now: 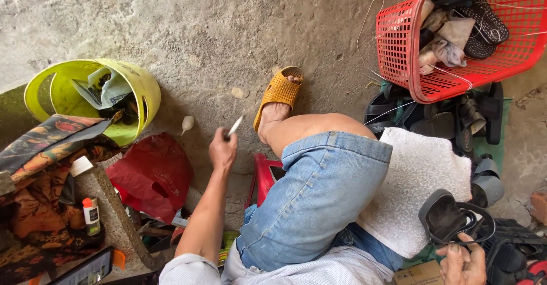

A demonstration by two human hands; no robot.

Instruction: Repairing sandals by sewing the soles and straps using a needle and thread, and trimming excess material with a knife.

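Concrete floor (216, 29), clutter everywhere — left hand (222, 148) clamped on a small white tool (235, 126), right hand (464, 262) at 5 o'clock gripping a black sandal (447, 219) — looks mid-repair; steady aim needed.

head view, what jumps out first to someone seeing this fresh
A red basket of rags and sandals sits at the top right, and a yellow-green bucket lies tipped at the left. Between them the left hand lifts a small white tool, while the right hand grips a black sandal at the bottom right.
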